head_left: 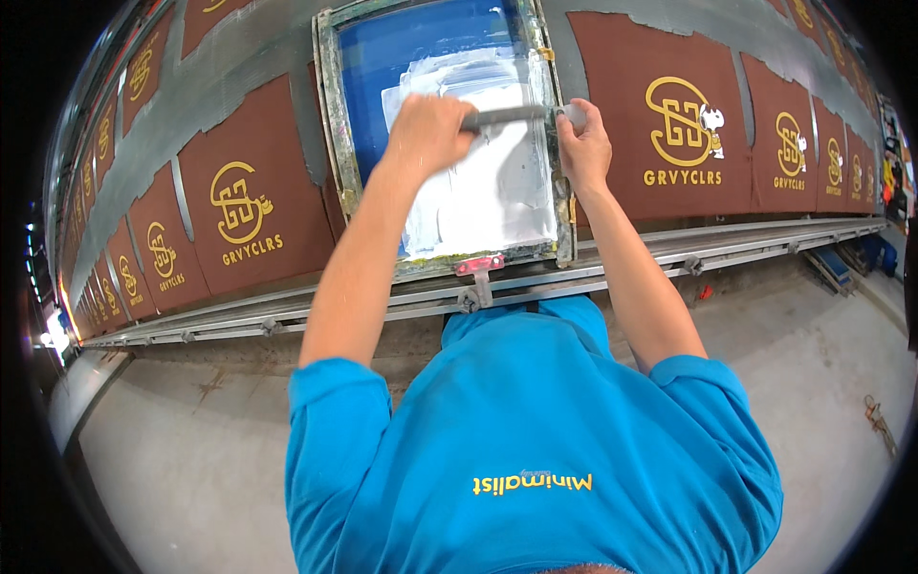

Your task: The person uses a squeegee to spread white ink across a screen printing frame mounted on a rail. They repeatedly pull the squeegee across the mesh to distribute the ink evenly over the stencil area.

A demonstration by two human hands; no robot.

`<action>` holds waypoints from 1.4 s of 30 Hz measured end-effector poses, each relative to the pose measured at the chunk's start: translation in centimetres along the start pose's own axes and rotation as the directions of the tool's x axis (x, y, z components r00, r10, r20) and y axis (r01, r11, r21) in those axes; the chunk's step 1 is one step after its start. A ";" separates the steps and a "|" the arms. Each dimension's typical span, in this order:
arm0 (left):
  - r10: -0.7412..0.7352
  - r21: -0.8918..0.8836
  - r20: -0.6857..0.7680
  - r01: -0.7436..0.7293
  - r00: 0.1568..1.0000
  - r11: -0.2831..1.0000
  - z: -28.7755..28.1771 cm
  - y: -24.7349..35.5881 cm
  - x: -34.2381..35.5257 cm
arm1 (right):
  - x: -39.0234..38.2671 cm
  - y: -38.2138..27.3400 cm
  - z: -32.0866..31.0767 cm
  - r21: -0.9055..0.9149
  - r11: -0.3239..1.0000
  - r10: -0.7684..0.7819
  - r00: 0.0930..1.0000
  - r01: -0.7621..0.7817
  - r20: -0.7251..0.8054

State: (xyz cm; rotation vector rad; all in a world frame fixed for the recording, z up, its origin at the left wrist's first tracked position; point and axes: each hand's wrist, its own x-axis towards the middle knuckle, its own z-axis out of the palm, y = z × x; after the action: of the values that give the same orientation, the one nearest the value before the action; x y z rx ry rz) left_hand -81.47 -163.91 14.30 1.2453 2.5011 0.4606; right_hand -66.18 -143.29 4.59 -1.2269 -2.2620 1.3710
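A squeegee [512, 116] with a dark bar-like handle lies crosswise over a screen-printing frame [559, 182]. My left hand [428, 134] is closed around the squeegee's left end. At its right end, over the frame's right rail, my right hand [585, 142] closes its thumb and fingers on a whitish part of the squeegee. White ink [488, 196] is spread thickly across the near part of the blue mesh [430, 33]. The squeegee's blade is hidden, so I cannot tell whether it touches the mesh.
Brown fabric panels [622, 124] with yellow printed emblems lie along the grey table [225, 105] on both sides. A metal rail [631, 265] runs along its near edge, with a red clamp [479, 266] at the frame. Concrete floor [191, 440] spreads below.
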 end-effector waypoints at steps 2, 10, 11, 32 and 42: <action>0.041 0.090 -0.054 -0.036 0.998 0.995 -0.5 -1.2 3.4 | 0.0 0.4 0.0 -0.004 0.999 -0.032 0.999 0.032 -0.005; -0.090 0.121 0.059 0.082 0.994 0.989 -0.1 -2.5 7.1 | 4.9 -8.3 -1.3 -0.238 0.587 -0.790 0.612 0.774 0.045; -0.106 0.139 0.058 0.097 0.993 0.986 -0.4 -2.2 7.7 | 6.0 -9.6 -0.9 -0.269 0.464 -0.839 0.516 0.844 0.171; -0.207 0.151 0.139 0.186 0.969 0.971 -1.1 0.0 5.8 | 6.8 -9.8 0.1 -0.338 0.349 -0.651 0.486 0.874 0.584; -0.098 0.050 -0.084 0.102 0.992 0.993 6.0 4.3 -4.4 | -3.8 -2.3 -1.5 -0.267 0.416 -0.793 0.490 0.869 0.362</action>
State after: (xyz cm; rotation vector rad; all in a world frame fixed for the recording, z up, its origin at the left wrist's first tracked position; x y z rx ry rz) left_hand -73.48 -164.15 11.26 1.1356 2.6470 0.4293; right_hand -64.19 -145.64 8.09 0.1454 -2.7367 0.5930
